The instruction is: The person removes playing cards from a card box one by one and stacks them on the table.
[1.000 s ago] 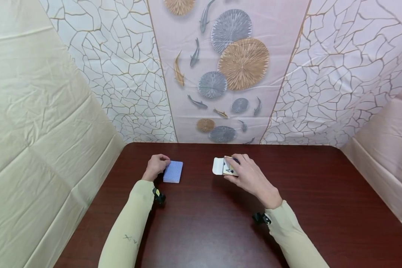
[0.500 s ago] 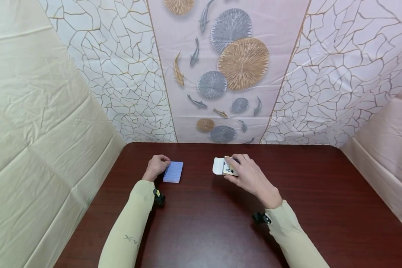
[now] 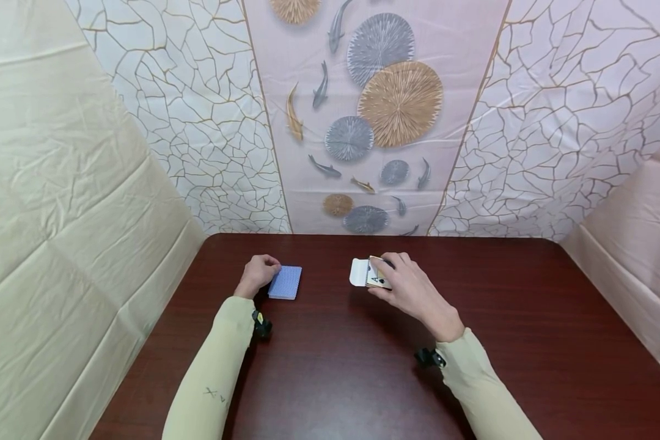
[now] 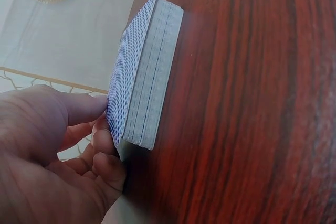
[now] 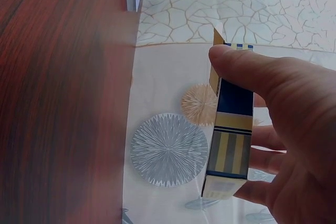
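Note:
A deck of playing cards, blue patterned backs up, lies on the table at the left. My left hand is at its upper left corner. In the left wrist view, the thumb lies on the top card's back and curled fingers are beneath its edge, pinching it; that card slightly overhangs the stack. My right hand grips a card box held above the table. White flap points left, and an ace shows on its upper face. In the right wrist view, the box's side is dark blue and gold.
Both hands work over a dark reddish wooden table. A patterned cloth backdrop stands behind its far edge, and pale cloth hangs along the left side.

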`<action>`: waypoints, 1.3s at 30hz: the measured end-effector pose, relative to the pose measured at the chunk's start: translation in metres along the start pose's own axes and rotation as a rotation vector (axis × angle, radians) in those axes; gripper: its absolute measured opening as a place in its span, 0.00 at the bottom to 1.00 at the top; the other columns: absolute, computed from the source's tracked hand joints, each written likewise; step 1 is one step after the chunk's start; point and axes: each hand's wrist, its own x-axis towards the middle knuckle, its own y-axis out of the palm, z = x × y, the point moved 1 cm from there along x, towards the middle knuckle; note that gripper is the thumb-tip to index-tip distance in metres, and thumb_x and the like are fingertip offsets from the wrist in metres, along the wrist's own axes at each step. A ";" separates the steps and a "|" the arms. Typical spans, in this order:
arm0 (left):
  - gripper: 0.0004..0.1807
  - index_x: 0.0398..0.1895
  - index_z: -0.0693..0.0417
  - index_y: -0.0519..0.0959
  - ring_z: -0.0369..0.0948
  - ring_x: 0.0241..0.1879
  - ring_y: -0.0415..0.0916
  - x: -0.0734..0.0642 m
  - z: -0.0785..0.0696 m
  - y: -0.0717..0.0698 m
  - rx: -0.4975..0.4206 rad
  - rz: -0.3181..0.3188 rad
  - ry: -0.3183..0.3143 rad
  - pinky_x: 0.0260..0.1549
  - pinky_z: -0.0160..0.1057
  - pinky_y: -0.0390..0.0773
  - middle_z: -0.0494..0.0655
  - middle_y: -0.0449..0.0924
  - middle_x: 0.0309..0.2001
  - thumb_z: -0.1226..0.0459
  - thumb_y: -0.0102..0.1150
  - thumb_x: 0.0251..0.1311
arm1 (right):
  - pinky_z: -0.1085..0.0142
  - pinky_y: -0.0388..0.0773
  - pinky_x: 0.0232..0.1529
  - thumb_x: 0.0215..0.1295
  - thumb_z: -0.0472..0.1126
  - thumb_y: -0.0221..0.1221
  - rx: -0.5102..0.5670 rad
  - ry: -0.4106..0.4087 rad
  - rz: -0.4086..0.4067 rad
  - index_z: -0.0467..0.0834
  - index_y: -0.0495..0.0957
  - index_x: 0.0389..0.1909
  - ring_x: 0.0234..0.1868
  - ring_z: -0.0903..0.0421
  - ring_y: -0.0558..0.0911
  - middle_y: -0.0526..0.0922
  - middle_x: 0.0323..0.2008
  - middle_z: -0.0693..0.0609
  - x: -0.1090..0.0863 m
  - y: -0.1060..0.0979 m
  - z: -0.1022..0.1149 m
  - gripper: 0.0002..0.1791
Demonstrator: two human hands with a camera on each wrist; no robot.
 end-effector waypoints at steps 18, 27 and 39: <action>0.11 0.44 0.57 0.80 0.48 0.44 0.75 -0.001 0.001 -0.001 0.015 -0.026 0.009 0.42 0.42 0.73 0.56 0.79 0.48 0.60 0.55 0.68 | 0.51 0.76 0.40 0.52 0.50 0.73 0.006 -0.024 -0.036 0.43 0.76 0.57 0.46 0.43 0.76 0.79 0.48 0.42 0.000 -0.001 0.000 0.33; 0.12 0.44 0.57 0.80 0.48 0.44 0.75 -0.003 0.002 -0.001 0.008 -0.036 -0.012 0.41 0.40 0.74 0.56 0.80 0.47 0.59 0.55 0.68 | 0.50 0.76 0.41 0.52 0.50 0.73 0.012 -0.021 -0.028 0.42 0.77 0.58 0.46 0.42 0.76 0.79 0.48 0.41 0.000 0.000 0.000 0.33; 0.15 0.48 0.57 0.75 0.43 0.26 0.71 -0.023 0.006 -0.003 -0.065 -0.013 -0.077 0.21 0.36 0.70 0.51 0.75 0.35 0.56 0.50 0.69 | 0.52 0.76 0.42 0.54 0.50 0.72 0.022 -0.004 0.004 0.43 0.77 0.58 0.46 0.43 0.76 0.79 0.49 0.42 0.000 -0.001 0.000 0.32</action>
